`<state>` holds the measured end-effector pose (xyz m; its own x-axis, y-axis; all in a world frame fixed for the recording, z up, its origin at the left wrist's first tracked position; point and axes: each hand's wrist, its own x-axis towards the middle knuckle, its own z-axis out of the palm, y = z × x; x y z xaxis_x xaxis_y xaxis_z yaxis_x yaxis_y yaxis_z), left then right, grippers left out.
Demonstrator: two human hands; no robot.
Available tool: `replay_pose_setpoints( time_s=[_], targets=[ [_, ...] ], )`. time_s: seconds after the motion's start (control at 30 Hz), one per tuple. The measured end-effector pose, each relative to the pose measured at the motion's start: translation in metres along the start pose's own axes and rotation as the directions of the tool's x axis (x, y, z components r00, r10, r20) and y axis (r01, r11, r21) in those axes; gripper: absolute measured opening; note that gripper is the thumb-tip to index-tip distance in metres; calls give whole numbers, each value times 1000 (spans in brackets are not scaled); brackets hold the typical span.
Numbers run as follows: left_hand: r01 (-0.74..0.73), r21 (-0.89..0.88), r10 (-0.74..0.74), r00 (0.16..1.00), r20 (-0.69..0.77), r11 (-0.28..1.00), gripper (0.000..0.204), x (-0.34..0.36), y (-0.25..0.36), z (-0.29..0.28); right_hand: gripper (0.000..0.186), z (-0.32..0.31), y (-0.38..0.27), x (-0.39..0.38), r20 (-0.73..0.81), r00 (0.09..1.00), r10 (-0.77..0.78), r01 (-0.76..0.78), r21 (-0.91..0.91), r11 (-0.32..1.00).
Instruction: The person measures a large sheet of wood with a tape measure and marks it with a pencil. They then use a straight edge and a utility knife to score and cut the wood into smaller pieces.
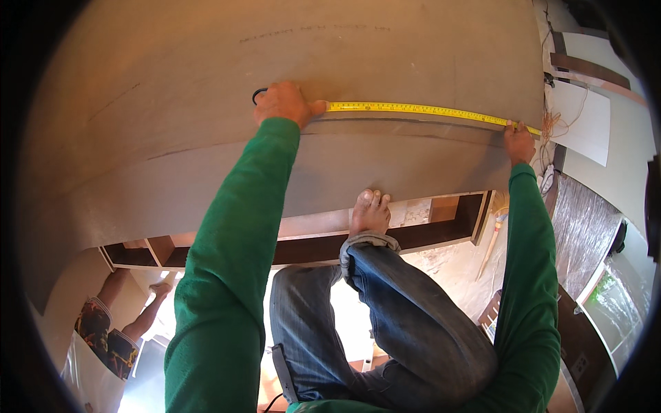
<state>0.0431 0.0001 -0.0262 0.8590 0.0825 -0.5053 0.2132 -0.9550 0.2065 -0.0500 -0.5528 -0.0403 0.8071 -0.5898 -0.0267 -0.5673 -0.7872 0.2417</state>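
Observation:
A grey-brown board [427, 62] fills the upper view, with faint dark lines on its surface. My left hand [282, 103] is closed round a tape measure whose body it hides, a black loop showing beside it. The yellow blade [413, 109] stretches rightward across the board, alongside a dark line. My right hand [518, 144] grips the blade near its far end, at the board's right edge. My bare foot [370, 212] rests against the board's near edge, between my two arms.
Below the board are dark-brown open compartments [427, 233]. Another person's legs [110, 323] show at lower left. On the right are loose cables [552, 124], white panels [578, 117], a plastic-wrapped item [585, 220] and a long-handled tool [490, 244].

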Motion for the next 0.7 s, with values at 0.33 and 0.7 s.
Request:
replay_pose_setpoints(
  time_s=[0.33, 0.7],
  targets=[
    [-3, 6, 3, 1000, -11, 1000, 56, 4, 0, 2, 63, -15, -3, -4, -140, 987, -76, 98, 154, 983],
    [34, 47, -33, 999, -15, 998, 57, 1, -2, 1, 47, -141, -193, -86, -14, 999, -35, 12, 999, -48]
  ],
)
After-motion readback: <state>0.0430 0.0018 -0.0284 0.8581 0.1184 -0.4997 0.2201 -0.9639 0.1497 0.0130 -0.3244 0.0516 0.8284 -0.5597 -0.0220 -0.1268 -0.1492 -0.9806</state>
